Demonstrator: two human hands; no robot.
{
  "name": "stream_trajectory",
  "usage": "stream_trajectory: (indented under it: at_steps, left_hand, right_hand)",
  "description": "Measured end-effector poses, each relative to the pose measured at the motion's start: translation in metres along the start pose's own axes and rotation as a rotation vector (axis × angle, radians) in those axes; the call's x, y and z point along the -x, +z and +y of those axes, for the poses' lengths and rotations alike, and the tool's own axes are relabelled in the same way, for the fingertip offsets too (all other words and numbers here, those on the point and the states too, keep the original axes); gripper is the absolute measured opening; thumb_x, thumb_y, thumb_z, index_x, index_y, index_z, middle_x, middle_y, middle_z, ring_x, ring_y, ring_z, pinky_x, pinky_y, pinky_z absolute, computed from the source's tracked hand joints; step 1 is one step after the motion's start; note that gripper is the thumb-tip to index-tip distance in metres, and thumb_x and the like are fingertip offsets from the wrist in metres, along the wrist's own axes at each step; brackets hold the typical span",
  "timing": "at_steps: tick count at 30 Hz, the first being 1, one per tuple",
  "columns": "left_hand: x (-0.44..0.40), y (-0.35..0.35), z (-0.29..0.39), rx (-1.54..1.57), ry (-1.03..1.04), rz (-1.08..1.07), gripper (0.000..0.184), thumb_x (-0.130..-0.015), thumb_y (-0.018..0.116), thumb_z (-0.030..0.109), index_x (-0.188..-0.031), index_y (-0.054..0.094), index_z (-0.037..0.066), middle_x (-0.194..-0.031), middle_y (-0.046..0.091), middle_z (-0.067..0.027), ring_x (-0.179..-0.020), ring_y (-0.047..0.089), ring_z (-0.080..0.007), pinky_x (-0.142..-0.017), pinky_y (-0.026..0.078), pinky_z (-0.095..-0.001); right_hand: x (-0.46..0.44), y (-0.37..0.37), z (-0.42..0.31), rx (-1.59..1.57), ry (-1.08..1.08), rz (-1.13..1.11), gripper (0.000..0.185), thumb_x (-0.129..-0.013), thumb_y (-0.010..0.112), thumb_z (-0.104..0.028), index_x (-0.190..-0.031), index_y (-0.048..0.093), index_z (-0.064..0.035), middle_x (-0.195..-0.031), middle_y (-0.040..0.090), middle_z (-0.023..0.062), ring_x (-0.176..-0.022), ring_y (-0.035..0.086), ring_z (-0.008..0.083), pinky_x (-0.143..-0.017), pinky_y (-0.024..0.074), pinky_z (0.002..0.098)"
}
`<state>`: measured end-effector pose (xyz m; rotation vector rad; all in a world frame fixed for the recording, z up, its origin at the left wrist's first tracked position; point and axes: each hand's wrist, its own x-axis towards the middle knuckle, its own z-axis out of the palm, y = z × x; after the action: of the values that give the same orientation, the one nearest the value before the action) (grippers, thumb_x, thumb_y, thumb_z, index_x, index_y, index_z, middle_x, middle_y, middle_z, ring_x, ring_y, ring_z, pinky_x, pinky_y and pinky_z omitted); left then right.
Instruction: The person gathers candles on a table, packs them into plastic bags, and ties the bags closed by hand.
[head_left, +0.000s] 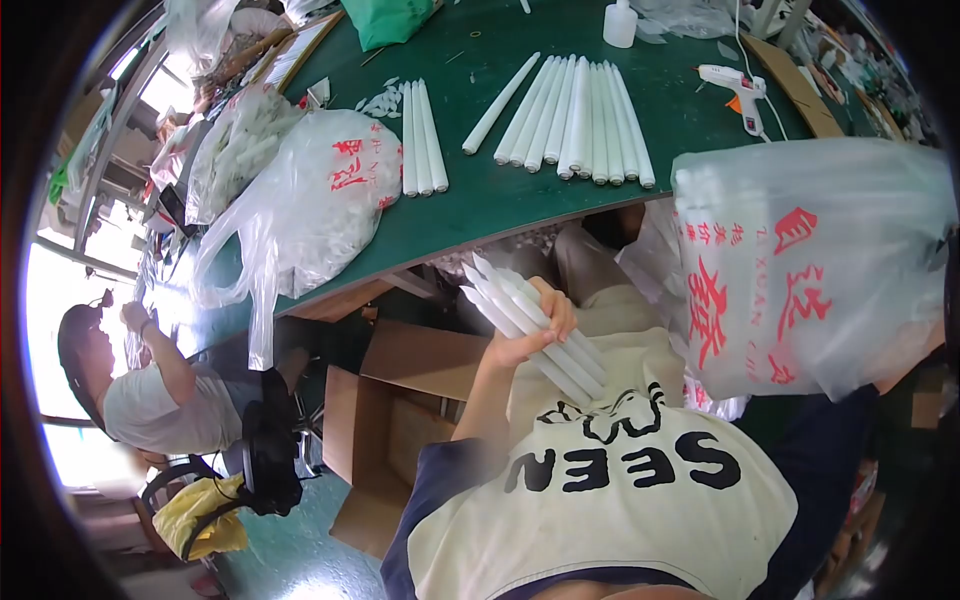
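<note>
My left hand (535,325) is closed around a bundle of several white taper candles (575,372), held in front of my shirt with their pointed tips toward the table. At the right, a large clear plastic bag (750,260) with red lettering hangs beside the table edge and has white sticks like the candles inside. My right forearm (905,372) shows at the bag's lower right edge; the bag hides my right hand and its fingers. More white taper candles (575,115) lie side by side on the green table (470,215), with a smaller group (425,140) to their left.
A stuffed plastic bag (320,190) overhangs the table's left edge, near small white tips (382,100). A glue gun (735,95) with a cord and a white bottle (620,25) are farther back. Below stands an open cardboard box (350,430). Another person (170,390) sits at the left.
</note>
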<state>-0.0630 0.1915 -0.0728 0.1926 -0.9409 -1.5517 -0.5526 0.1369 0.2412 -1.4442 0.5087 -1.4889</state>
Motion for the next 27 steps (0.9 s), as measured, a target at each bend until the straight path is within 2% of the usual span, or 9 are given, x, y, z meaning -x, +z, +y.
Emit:
stream_trajectory:
  at_steps: [2,6,9,14,23,27]
  left_hand:
    - [0.004,-0.002,0.005,-0.017,0.008,0.001,0.031,-0.065,0.065,0.014,-0.081,0.038,0.013,-0.063,0.042,-0.0003,-0.058,0.041,-0.0127,-0.059,0.031,-0.0280]
    - [0.010,-0.007,0.016,0.013,0.047,0.030,0.029,-0.065,0.060,0.005,-0.081,0.036,0.011,-0.065,0.043,-0.0021,-0.061,0.042,-0.0139,-0.059,0.032,-0.0292]
    - [0.016,-0.009,0.024,-0.070,0.054,0.094,0.032,-0.063,0.062,0.011,-0.082,0.037,0.012,-0.063,0.041,-0.0008,-0.059,0.040,-0.0127,-0.058,0.030,-0.0272]
    - [0.029,-0.011,0.041,-0.107,0.102,0.170,0.032,-0.063,0.061,0.010,-0.083,0.037,0.012,-0.062,0.039,-0.0009,-0.058,0.037,-0.0123,-0.058,0.029,-0.0269]
    - [0.038,0.007,0.101,-0.356,0.443,0.117,0.029,-0.066,0.059,0.006,-0.085,0.037,0.010,-0.064,0.041,-0.0023,-0.059,0.040,-0.0128,-0.056,0.029,-0.0273]
    - [0.043,0.012,0.119,-0.418,0.559,0.157,0.029,-0.066,0.059,0.006,-0.085,0.037,0.011,-0.065,0.042,-0.0023,-0.059,0.040,-0.0126,-0.057,0.029,-0.0269]
  right_hand:
    - [-0.003,0.003,0.008,-0.008,0.018,-0.009,0.017,-0.077,0.053,-0.009,-0.090,0.055,0.0019,-0.061,0.044,-0.0001,-0.051,0.040,0.0081,-0.042,0.0290,0.0188]
    - [-0.008,0.013,0.021,-0.024,0.066,-0.051,0.017,-0.076,0.054,-0.009,-0.090,0.056,0.0019,-0.063,0.045,0.0003,-0.053,0.041,0.0081,-0.042,0.0294,0.0187]
    - [-0.013,0.026,0.039,-0.051,0.117,-0.110,0.017,-0.076,0.054,-0.009,-0.089,0.056,0.0018,-0.064,0.046,0.0006,-0.054,0.042,0.0080,-0.043,0.0297,0.0187]
    - [-0.028,0.075,0.084,-0.134,0.262,-0.290,0.018,-0.075,0.055,-0.009,-0.089,0.056,0.0018,-0.065,0.047,0.0011,-0.056,0.043,0.0079,-0.043,0.0301,0.0186]
    - [-0.036,0.174,0.164,-0.291,0.576,-0.592,0.018,-0.074,0.055,-0.009,-0.089,0.057,0.0017,-0.068,0.050,0.0019,-0.059,0.046,0.0077,-0.043,0.0310,0.0185]
    - [-0.037,0.205,0.187,-0.337,0.660,-0.681,0.018,-0.074,0.056,-0.009,-0.089,0.057,0.0017,-0.069,0.051,0.0023,-0.061,0.047,0.0076,-0.043,0.0313,0.0185]
